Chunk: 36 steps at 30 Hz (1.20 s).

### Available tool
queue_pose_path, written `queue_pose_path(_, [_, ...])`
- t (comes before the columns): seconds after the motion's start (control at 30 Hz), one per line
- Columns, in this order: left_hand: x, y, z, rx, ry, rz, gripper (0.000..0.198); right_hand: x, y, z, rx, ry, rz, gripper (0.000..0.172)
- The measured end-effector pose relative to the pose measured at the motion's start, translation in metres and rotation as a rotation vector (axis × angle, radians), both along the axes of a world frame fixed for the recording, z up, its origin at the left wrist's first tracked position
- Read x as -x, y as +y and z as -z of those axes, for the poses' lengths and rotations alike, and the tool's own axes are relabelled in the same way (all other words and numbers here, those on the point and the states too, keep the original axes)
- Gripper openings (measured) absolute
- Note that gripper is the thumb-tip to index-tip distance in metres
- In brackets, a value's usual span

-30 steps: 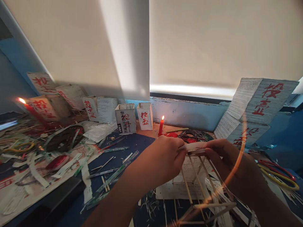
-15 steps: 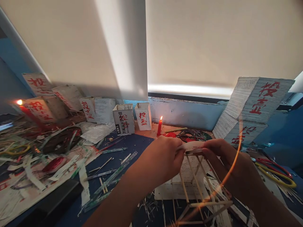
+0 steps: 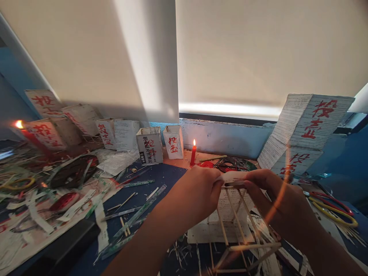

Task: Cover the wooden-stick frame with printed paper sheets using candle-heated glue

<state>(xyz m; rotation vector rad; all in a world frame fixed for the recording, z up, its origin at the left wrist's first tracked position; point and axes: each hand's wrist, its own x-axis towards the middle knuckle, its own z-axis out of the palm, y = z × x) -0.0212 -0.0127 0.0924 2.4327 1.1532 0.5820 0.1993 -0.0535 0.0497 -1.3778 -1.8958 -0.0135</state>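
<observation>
My left hand [image 3: 198,191] is closed, thumb and fingertips pinched on the left end of a white paper strip [image 3: 233,177]. My right hand [image 3: 276,199] is closed likewise, pinching the right end of the same strip. The strip spans the gap between both hands and lies along the top edge of a stick frame [image 3: 241,226], an open box-like skeleton of thin wooden sticks. The frame stands tilted on the blue table [image 3: 161,176] directly below my hands, its lower bars near the bottom edge of the view. Under and behind the frame lies a printed white sheet [image 3: 207,230].

Taking the frame as reference: just beyond it, a small lit red candle [image 3: 193,153] stands upright, with a dark tangle of red and green scraps [image 3: 232,164] to the right of the candle. Beyond the frame to the left, two small open paper boxes [image 3: 161,143] with red characters stand side by side; further boxes of the same kind line the back edge further left. Far left of the frame, a second lit candle [image 3: 27,134] leans over a heap of paper strips and offcuts [image 3: 57,191]. Right of the frame, large stacked paper blocks [image 3: 310,130] with red characters stand, and red and yellow loops [image 3: 336,209] lie near them.
</observation>
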Motion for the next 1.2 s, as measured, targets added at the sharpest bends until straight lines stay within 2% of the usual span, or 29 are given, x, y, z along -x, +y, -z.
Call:
queue_pose_path(0.47, [0.001,-0.002,0.001,-0.007,-0.037,0.017,0.035,-0.001,-0.002,0.004,0.023,-0.049,-0.055,0.013])
queue_pose_path(0.6, [0.000,-0.003,0.000,-0.016,-0.030,0.013,0.036,-0.003,-0.006,0.002,-0.010,-0.144,-0.037,0.017])
queue_pose_path(0.73, [0.000,-0.002,0.001,-0.002,-0.025,0.016,0.036,-0.004,-0.009,-0.006,-0.114,-0.224,-0.057,0.025])
queue_pose_path(0.83, [0.001,-0.001,0.003,-0.004,-0.018,0.014,0.036,-0.007,-0.010,-0.012,-0.161,-0.274,-0.062,0.020])
queue_pose_path(0.93, [0.001,0.000,0.006,-0.004,-0.004,0.007,0.035,-0.013,-0.011,-0.014,-0.140,-0.305,-0.070,0.015])
queue_pose_path(1.13, [0.002,-0.002,0.006,0.017,-0.011,0.008,0.033,-0.037,-0.009,-0.006,-0.197,-0.453,-0.084,0.017])
queue_pose_path(1.2, [0.003,-0.003,0.004,0.028,-0.013,0.007,0.033,-0.040,-0.010,-0.006,-0.170,-0.453,-0.100,0.018])
